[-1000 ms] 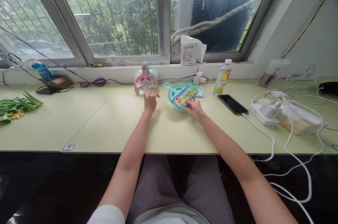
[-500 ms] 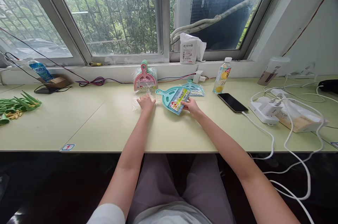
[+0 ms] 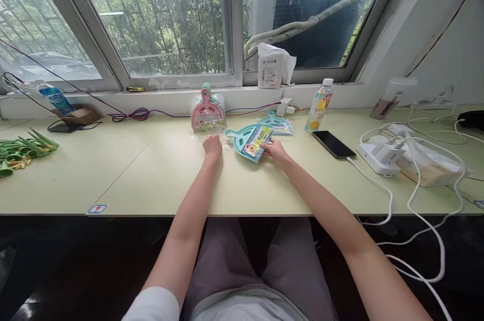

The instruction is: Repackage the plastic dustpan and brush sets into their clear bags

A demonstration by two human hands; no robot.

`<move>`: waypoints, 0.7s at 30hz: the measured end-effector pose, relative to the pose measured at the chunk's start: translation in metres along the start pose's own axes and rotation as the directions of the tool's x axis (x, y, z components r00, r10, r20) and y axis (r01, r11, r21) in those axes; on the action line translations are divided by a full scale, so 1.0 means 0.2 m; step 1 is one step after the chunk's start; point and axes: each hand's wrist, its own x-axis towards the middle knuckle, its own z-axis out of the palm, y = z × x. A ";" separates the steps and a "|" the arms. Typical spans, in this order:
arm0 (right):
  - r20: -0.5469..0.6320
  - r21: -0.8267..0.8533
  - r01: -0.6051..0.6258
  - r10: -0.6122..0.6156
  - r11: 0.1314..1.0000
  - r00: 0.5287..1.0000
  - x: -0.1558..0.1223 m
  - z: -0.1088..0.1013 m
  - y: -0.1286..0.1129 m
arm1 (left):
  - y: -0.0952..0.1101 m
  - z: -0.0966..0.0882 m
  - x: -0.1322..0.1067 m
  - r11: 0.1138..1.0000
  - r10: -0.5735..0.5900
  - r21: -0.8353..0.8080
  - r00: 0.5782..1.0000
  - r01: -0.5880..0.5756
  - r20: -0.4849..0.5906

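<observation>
My right hand point(image 3: 275, 149) grips the right edge of a small teal dustpan point(image 3: 242, 143) with a printed card and bristles on its front; the handle points left. My left hand point(image 3: 213, 146) is closed in a fist on the crinkled clear plastic bag point(image 3: 200, 138), most of which it hides. Just behind that hand, a pink dustpan point(image 3: 206, 112) with a green one showing behind its handle leans against the wall in clear plastic. Another teal dustpan point(image 3: 279, 123) lies flat behind the held one.
To the right are a drink bottle point(image 3: 319, 104), a phone point(image 3: 333, 144) on a white cable, a power strip point(image 3: 378, 157) and a tissue pack point(image 3: 431, 167). Cut green stalks point(image 3: 28, 149) lie far left. A white box point(image 3: 270, 71) stands on the sill.
My left hand has curled into a tighter fist and shifted slightly right. My right hand still holds the teal dustpan, which has barely moved.
</observation>
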 end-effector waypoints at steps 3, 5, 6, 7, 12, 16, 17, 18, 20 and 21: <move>0.072 0.017 0.001 -0.003 1.000 0.997 -0.01 0.00 -0.02 | -0.01 -0.04 0.00 0.995 -0.011 0.096 0.997 0.018 -0.075; 0.150 0.011 -0.008 0.006 1.000 0.989 -0.02 0.01 -0.04 | -0.01 -0.07 0.00 0.995 -0.021 0.096 0.991 0.034 -0.133; 0.179 0.002 -0.013 0.012 1.000 0.984 -0.03 0.01 -0.05 | -0.01 -0.08 0.00 0.995 -0.026 0.091 0.988 0.040 -0.154; 0.194 -0.009 -0.016 0.018 1.000 0.981 -0.03 0.00 -0.05 | 0.00 -0.08 0.00 0.995 -0.029 0.086 0.985 0.044 -0.169; 0.067 -0.025 0.014 -0.012 1.000 0.998 0.00 -0.01 -0.04 | 0.00 -0.09 -0.01 0.998 -0.018 0.057 0.983 0.029 -0.182; 0.002 0.001 0.059 -0.059 0.998 0.998 0.01 -0.01 -0.01 | 0.03 -0.06 -0.03 0.996 0.082 -0.014 0.987 -0.085 -0.138; 0.024 0.003 0.062 -0.062 0.998 0.998 0.00 0.00 -0.01 | 0.05 -0.04 -0.03 0.991 0.116 -0.053 0.985 -0.124 -0.130; 0.054 0.004 0.061 -0.061 0.998 0.997 0.00 0.00 -0.01 | 0.06 -0.03 -0.04 0.981 0.152 -0.101 0.981 -0.165 -0.124; 0.103 0.003 0.044 -0.044 0.999 0.994 -0.02 0.02 0.00 | 0.10 -0.02 -0.07 0.946 0.226 -0.212 0.968 -0.245 -0.110; 0.113 0.004 0.034 -0.034 0.999 0.993 -0.03 0.03 0.00 | 0.13 -0.02 -0.09 0.920 0.260 -0.275 0.960 -0.279 -0.104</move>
